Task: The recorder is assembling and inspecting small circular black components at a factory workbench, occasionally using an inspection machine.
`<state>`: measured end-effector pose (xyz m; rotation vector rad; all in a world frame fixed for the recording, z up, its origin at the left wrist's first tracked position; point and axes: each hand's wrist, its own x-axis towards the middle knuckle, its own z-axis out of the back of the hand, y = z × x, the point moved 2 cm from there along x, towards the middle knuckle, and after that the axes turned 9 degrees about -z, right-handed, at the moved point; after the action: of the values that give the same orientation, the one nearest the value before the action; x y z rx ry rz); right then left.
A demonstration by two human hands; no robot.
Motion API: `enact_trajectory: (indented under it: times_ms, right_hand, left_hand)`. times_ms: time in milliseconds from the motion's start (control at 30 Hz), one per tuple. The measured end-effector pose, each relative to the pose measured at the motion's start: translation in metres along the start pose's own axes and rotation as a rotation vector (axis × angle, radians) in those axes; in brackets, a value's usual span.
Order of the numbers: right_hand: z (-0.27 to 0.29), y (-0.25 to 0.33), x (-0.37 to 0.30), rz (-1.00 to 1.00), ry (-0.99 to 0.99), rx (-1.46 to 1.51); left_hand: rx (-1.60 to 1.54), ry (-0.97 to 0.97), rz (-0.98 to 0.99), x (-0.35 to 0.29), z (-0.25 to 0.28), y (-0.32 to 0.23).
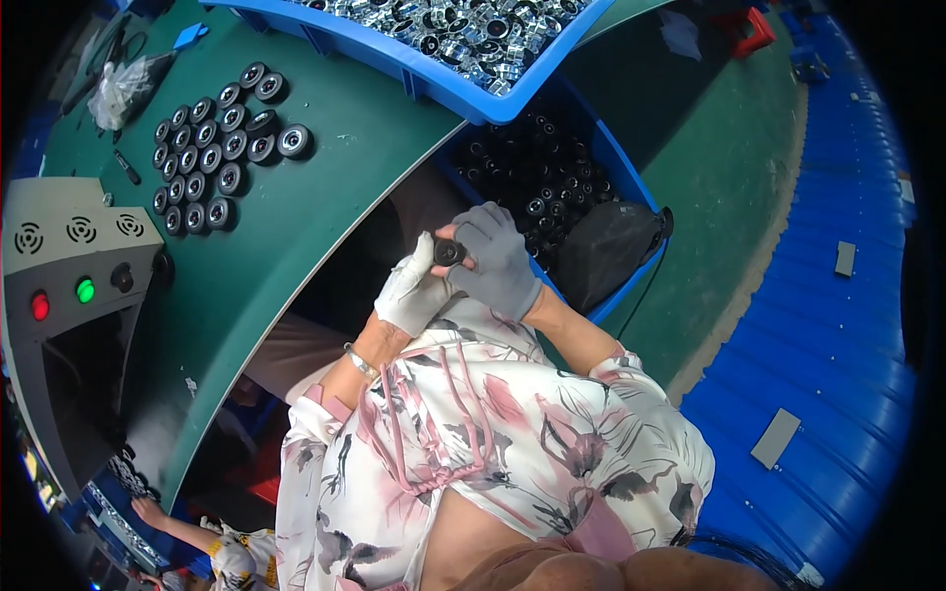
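A grey box (84, 254) with a red light (40, 306) and a green light (86, 290) stands at the far left. Next, a clear plastic bag (128, 94) and a cluster of black wheels (206, 133) lie on the green table (370, 123). Beyond the table's edge, the person's white-gloved left hand (412, 291) is curled round a small black wheel (449, 252), held in front of the body. The grey-gloved right hand (498, 260) meets it, fingers bent, closed on the same piece. Farther off, a blue tray (483, 108) holds shiny metal rings (473, 39). Rightmost, a blue bin (623, 172) holds more dark wheels (557, 187) and a black bag (606, 251).
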<state>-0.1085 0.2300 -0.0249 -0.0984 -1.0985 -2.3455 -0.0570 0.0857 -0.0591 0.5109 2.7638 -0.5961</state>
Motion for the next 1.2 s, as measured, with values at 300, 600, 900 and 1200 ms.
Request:
enact_trajectory:
  times_ms: [300,600,900,1200]
  right_hand:
    - [-0.001,-0.003,-0.003,-0.138,0.078,-0.076]
    - [-0.011,-0.024,-0.013,-0.811,0.313,0.766]
    - [-0.015,-0.023,-0.018,-0.833,0.326,0.887]
    - [-0.027,-0.037,-0.028,-0.189,0.083,0.36]
  left_hand:
    - [0.473,-0.319,-0.184,-0.002,0.019,0.006]
    - [0.347,-0.267,-0.15,-0.002,0.028,0.004]
    - [0.154,-0.195,-0.036,-0.001,0.021,0.002]
    - [0.158,-0.242,0.033,0.003,0.037,0.009]
